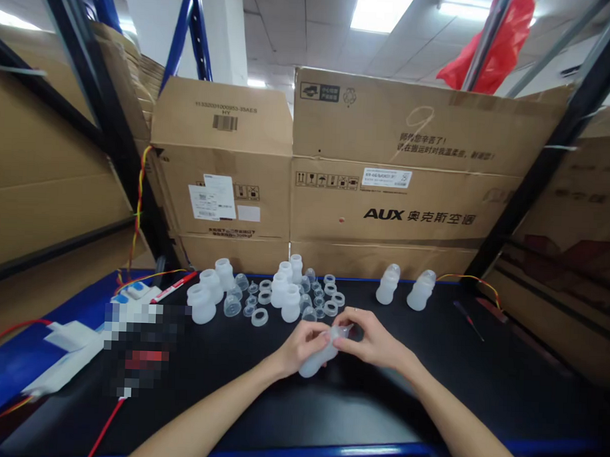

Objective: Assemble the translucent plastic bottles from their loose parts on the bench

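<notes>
Bottle, tilted over the bench toward its front edge, apparently so its top meets the right hand, sits between both hands, the left hand's fingers gripping its upper body, likely to steady it, the right's pinching the clear teat there.

Bottles on tabletop, cardboard boxes behind.

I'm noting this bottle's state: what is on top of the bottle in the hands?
A translucent, pointed piece shows at the upper end of the bottle, by the right hand. That hand and the left hand cover part of the join, so its seating cannot be seen.
</notes>
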`<state>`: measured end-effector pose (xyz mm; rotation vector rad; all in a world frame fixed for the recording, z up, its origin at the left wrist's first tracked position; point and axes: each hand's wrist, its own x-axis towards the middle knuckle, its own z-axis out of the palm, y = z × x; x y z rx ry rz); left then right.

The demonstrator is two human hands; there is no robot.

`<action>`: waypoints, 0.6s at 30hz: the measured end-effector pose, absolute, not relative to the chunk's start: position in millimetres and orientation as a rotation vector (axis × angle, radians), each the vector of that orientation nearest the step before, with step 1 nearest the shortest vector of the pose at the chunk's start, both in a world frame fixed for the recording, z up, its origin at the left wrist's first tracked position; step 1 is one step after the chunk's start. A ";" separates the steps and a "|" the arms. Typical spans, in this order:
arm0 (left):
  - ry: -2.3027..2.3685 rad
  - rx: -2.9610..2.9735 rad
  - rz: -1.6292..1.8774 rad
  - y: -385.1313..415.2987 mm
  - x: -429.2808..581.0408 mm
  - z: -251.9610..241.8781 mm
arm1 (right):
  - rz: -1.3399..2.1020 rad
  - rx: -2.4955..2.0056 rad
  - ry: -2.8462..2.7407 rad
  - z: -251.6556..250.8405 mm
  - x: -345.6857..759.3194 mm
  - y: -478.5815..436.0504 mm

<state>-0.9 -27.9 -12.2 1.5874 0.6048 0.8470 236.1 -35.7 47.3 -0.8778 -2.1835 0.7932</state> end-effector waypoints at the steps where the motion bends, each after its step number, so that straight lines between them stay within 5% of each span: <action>1: 0.623 1.730 0.938 -29.7 -1.6 -13.2 | 0.783 -0.946 -2.162 43.1 233.5 -36.6; 12: 0.835 2.594 1.834 -52.4 7.3 -7.5 | 0.696 -1.045 -1.753 16.1 202.2 -57.7; 18: 1.016 2.668 1.746 -61.2 17.6 5.4 | 0.673 -1.147 -1.711 34.0 209.1 -57.9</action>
